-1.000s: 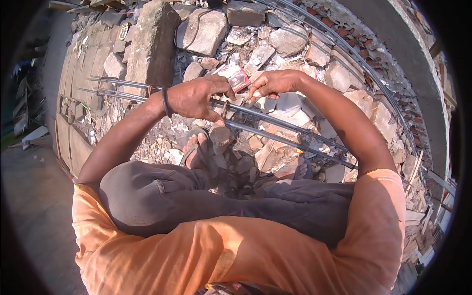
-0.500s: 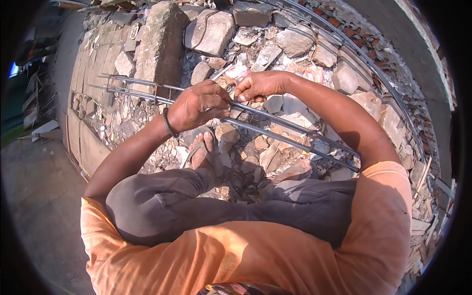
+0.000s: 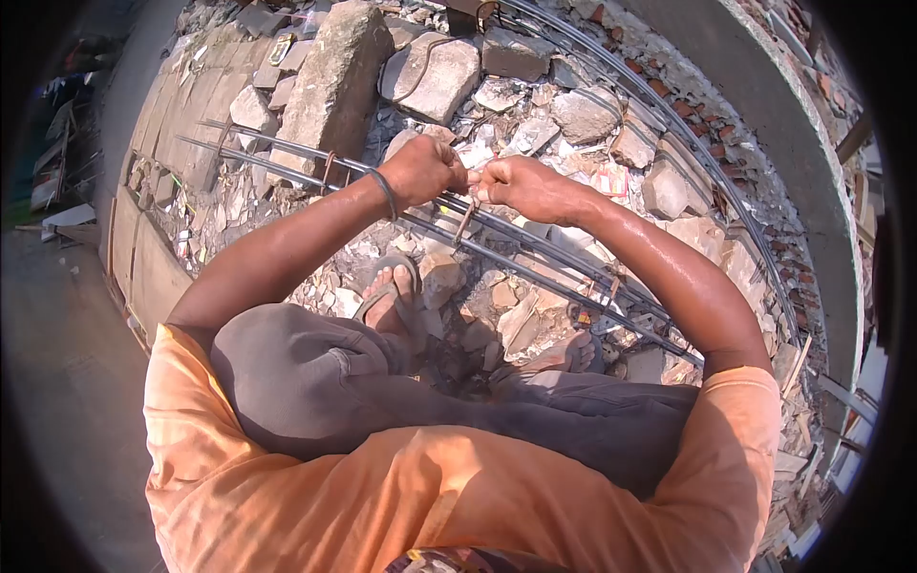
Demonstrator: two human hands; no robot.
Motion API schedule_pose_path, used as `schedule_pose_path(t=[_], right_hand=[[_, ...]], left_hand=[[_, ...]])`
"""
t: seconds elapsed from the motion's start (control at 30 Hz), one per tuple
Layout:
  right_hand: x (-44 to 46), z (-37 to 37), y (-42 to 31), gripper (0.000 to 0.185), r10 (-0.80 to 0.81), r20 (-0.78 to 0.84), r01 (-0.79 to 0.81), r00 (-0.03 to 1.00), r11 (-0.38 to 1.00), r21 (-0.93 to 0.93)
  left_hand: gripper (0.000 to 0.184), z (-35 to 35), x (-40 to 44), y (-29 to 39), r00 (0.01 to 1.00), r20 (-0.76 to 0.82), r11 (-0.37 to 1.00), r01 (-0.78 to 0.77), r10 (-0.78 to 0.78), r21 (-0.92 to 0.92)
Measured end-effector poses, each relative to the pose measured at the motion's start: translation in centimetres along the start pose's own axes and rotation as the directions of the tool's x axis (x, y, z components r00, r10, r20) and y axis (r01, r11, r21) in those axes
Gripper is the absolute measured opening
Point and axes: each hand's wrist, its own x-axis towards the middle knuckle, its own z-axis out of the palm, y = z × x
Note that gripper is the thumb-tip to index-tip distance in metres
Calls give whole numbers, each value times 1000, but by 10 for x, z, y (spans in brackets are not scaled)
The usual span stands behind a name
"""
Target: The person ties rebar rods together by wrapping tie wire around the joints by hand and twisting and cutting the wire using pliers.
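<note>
Long steel bars [image 3: 559, 279] joined by small metal ties cross in front of my knees, over the rubble. My left hand [image 3: 421, 173] is closed above the bars, its fingertips pinched near those of my right hand. My right hand [image 3: 525, 188] is also closed, thumb and fingers pressed together just above the upper bar. Whatever sits between the fingertips is too small to make out. A rusty metal loop [image 3: 466, 222] stands around the bars right below my right hand.
Broken concrete and stones [image 3: 587, 116] cover the ground, with a big block [image 3: 336, 81] beyond my left hand. Long rods [image 3: 702, 143] curve along a low wall [image 3: 798, 124] at the right. My sandalled feet [image 3: 390, 298] rest among the debris below the bars.
Both hands have shifted, and the left has gone from spread fingers over the bars to a pinch beside the right. The metal loop below them now shows clearly, tilted.
</note>
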Motion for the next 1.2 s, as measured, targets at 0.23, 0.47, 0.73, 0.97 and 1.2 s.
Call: schedule_pose_path(t=[0.23, 0.47, 0.73, 0.97, 1.2], right_hand=[[-18, 7, -28, 23, -82, -118, 62, 990, 984, -165], [-24, 4, -37, 21, -114, -134, 77, 984, 963, -257], [-28, 6, -52, 16, -11, -142, -18, 990, 979, -203], [-26, 15, -46, 27, -229, -141, 181, 963, 940, -290], [-20, 16, -52, 27, 85, -122, -101, 989, 986, -132]], left_hand=[[33, -17, 31, -3, 953, 293, 925, -48, -71, 378], [17, -31, 26, -24, 871, 389, 950, -238, 300, -202], [14, -39, 20, -22, 807, 425, 912, -378, 409, -159], [11, -27, 32, -7, 897, 434, 988, 18, -83, 151], [19, -32, 47, -30, 790, 611, 998, 11, -45, 60]])
